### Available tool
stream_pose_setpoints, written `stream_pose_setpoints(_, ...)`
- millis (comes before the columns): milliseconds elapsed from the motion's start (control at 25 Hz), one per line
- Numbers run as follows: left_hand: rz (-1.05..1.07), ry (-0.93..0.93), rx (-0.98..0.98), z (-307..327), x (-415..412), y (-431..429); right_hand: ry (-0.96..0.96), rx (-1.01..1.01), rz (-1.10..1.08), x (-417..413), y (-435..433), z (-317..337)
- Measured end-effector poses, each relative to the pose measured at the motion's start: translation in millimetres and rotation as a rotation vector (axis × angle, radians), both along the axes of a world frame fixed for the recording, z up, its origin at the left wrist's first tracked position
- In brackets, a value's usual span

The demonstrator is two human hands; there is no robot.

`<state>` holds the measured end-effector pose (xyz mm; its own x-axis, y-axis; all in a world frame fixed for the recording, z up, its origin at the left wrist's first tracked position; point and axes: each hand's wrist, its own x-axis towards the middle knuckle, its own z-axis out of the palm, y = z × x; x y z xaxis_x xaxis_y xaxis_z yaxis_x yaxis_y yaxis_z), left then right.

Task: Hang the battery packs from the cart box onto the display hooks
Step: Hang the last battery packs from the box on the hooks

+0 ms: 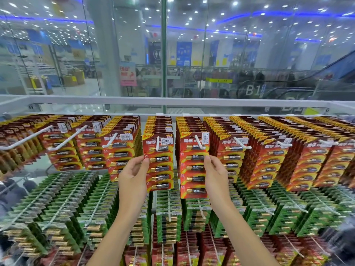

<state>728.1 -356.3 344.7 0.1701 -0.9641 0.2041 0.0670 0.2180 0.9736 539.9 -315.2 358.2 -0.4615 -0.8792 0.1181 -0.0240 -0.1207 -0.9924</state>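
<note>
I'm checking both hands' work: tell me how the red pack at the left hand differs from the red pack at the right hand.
The left hand pinches the left red pack at its left edge; the right hand touches the right red pack at its right edge. The left red pack hangs higher and ends higher; the right red pack reaches lower, over the green packs. Both are red battery cards on white hooks, at the front of their rows.

Glass wall (134, 45), escalator (307, 81), ceiling spotlights (235, 3)

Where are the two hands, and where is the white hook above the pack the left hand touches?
left hand (134, 174), head view, on the back of the hand.
right hand (216, 174), head view, on the back of the hand.
white hook (158, 144), head view, midway along its shaft.
</note>
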Motion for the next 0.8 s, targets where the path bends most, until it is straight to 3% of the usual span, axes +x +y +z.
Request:
stream_pose_setpoints(400, -0.030, -0.055, 0.043, -27.0, 19.3, 36.8, 0.014, 0.026, -0.132, -8.9, 23.0, -41.0)
stream_pose_setpoints(600, -0.188, -0.008, 0.233, -59.1, -2.0, 82.4, -0.052, 0.176, -0.211, -17.2, 81.0, -80.8)
stream_pose_setpoints(800, -0.456, -0.027, 0.398, -115.0, -51.7, 127.3, -0.174, 0.280, -0.440, -49.1, 162.7, -140.9)
